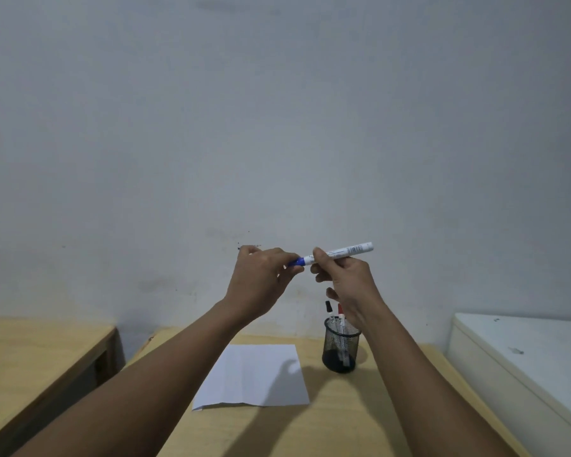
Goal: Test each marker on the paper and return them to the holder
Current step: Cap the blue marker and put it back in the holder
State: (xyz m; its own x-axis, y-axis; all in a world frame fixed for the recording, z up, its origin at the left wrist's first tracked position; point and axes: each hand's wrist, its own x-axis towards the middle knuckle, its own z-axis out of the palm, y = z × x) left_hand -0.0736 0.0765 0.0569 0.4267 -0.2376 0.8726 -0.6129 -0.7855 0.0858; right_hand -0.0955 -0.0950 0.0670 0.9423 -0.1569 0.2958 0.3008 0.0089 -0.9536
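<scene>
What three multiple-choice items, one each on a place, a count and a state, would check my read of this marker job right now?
1. Where does the mesh holder stand?
A. right of the paper
B. on the paper
C. on the white cabinet

2. How many markers show in the holder?
A. none
B. two
C. five

3. What state is the paper in?
A. crumpled
B. covered in scribbles
C. flat and unmarked

Key:
1 A, it stands on the table beside the sheet's right edge.
2 B, a black-capped marker and a red-capped marker stick up.
3 C, no ink shows; both hands hold the blue marker up above the table.
</scene>
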